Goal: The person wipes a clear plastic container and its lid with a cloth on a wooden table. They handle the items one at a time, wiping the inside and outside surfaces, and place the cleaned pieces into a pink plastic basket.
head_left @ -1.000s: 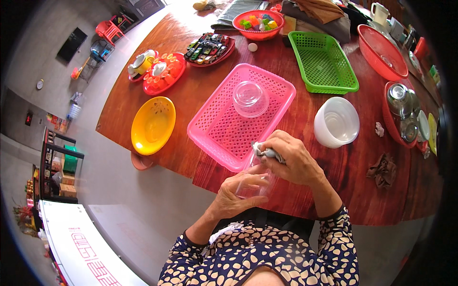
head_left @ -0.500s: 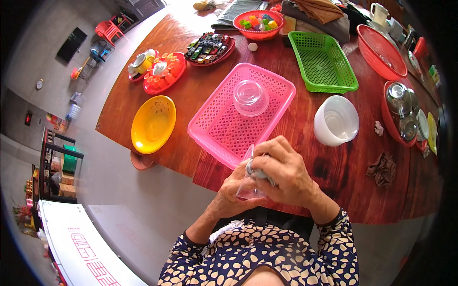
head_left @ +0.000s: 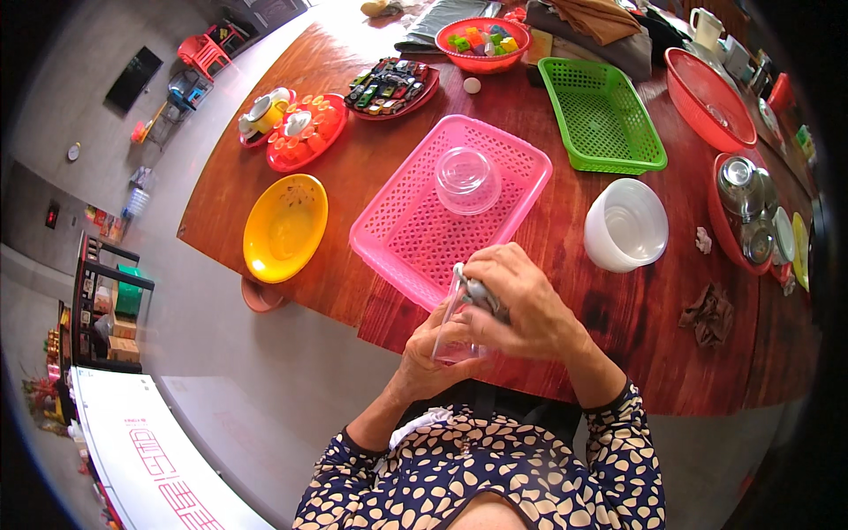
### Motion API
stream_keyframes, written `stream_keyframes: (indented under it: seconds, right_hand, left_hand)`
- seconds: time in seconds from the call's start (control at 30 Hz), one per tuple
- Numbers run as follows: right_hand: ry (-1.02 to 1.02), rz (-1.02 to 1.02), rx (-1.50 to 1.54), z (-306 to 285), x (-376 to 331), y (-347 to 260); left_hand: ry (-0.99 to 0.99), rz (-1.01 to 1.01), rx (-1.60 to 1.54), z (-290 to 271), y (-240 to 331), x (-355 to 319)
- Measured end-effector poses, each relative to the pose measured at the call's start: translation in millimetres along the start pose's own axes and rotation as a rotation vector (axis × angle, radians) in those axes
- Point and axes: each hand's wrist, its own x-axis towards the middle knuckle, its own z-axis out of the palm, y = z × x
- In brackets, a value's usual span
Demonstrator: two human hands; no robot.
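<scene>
My left hand (head_left: 417, 364) grips a clear plastic container (head_left: 452, 347) near the table's front edge, its fingers wrapped round the side. Bunched in my right hand (head_left: 530, 305) is a grey cloth (head_left: 483, 298), pressed against the container's upper rim. Part of the container is hidden behind my fingers. Just beyond my hands lies a pink perforated basket (head_left: 395, 228), with a clear round tub (head_left: 468, 181) inside it. A white translucent tub (head_left: 625, 225) stands to the right of my hands.
A yellow bowl (head_left: 284, 230) sits at the left edge. Farther back are a red tray of cups (head_left: 306, 132), a plate of toy cars (head_left: 389, 87), a red bowl of coloured blocks (head_left: 484, 46) and a green basket (head_left: 603, 115). Crumpled brown cloth (head_left: 707, 314) lies right.
My right hand has shifted slightly up with the cloth, which now reaches the container's top rim. The container stands a little more upright in my left hand.
</scene>
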Motion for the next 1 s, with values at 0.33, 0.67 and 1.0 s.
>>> stream_keyframes:
  seconds: [0.33,0.67,1.0]
  right_hand:
    - [-0.002,-0.259,-0.12,1.1,-6.6,-25.1]
    - [-0.097,0.193,0.717,-13.8,2.6,35.5]
    - [-0.293,0.102,0.625,-15.6,28.5,25.8]
  left_hand:
    - [0.057,-0.066,0.022,1.5,2.5,-5.2]
    - [-0.068,0.182,-0.154,2.4,11.0,4.1]
    - [-0.352,-0.179,-0.71,-22.5,22.3,-4.5]
